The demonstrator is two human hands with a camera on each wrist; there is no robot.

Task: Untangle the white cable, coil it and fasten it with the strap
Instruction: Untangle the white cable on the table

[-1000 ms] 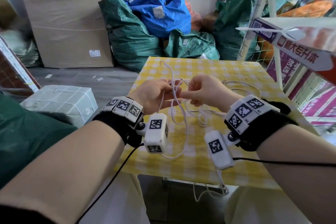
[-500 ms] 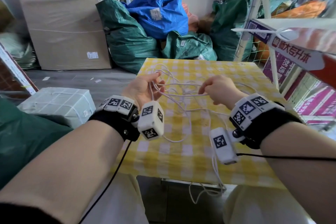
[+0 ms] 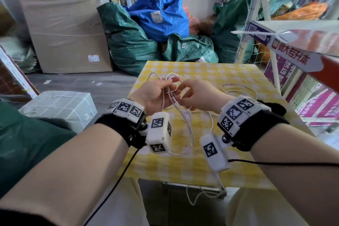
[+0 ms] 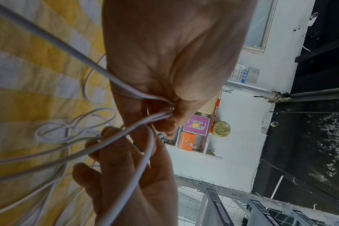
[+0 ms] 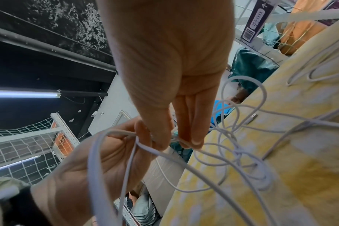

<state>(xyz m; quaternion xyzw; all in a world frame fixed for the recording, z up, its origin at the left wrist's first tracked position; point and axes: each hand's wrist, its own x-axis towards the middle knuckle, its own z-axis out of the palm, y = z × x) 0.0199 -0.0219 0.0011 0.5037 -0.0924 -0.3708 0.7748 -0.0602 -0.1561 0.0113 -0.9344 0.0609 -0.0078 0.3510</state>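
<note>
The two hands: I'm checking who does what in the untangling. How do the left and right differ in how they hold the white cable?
The left hand has several strands of the white cable running across its palm; the right hand pinches strands at its fingertips. The left palm faces up, the right palm down. Both are raised above the yellow checked tablecloth, fingertips meeting.

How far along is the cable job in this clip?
Early. Nothing looks finished: the white cable is partly gathered, with tangled loops on the yellow checked tablecloth and an end hanging off its near edge. In hand: left hand holds several strands; right hand pinches one. Left: untangling, coiling, strapping; no strap visible.
</note>
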